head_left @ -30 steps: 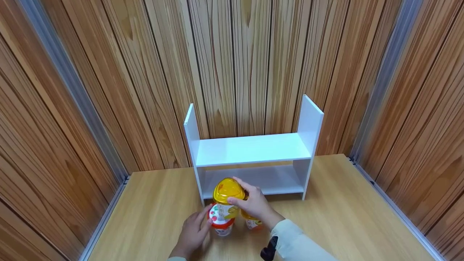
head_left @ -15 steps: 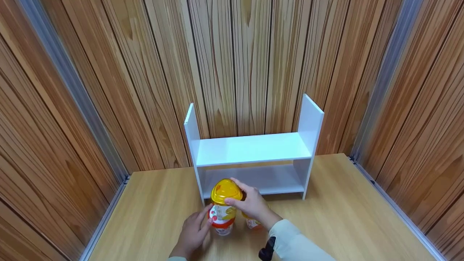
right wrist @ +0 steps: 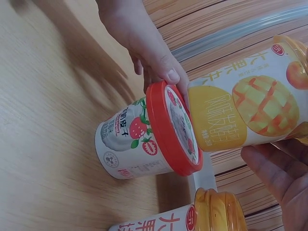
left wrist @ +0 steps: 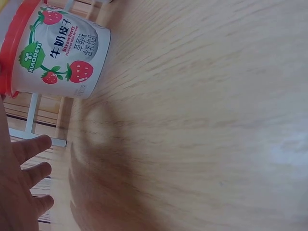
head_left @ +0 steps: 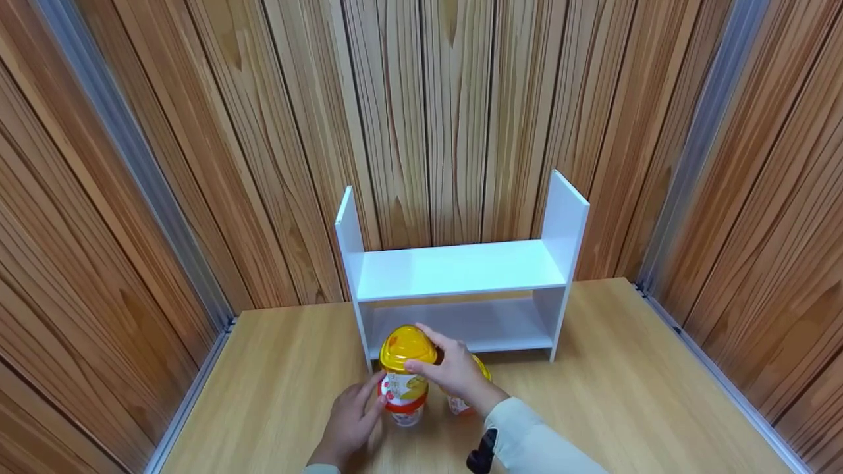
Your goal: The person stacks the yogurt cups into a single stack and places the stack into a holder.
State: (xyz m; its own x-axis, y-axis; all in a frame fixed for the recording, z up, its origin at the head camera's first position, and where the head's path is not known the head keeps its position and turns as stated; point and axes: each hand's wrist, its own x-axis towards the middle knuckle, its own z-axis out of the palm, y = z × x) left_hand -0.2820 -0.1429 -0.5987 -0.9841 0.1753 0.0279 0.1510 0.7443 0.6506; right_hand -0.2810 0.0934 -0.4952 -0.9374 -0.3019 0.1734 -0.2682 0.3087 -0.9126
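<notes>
Two cups stacked on the table, both hands on them!
Left hand [head_left: 349,421] steadies the strawberry cup [head_left: 402,398] with straight fingers; right hand [head_left: 454,372] curls around the mango cup [head_left: 408,352] atop it, beside another yellow-lidded cup [head_left: 469,388], before the white shelf [head_left: 461,270].

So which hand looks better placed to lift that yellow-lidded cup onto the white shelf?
Probably the right hand: it grips the yellow-lidded cup, stacked on the strawberry cup, while the left hand only steadies the lower one.
</notes>
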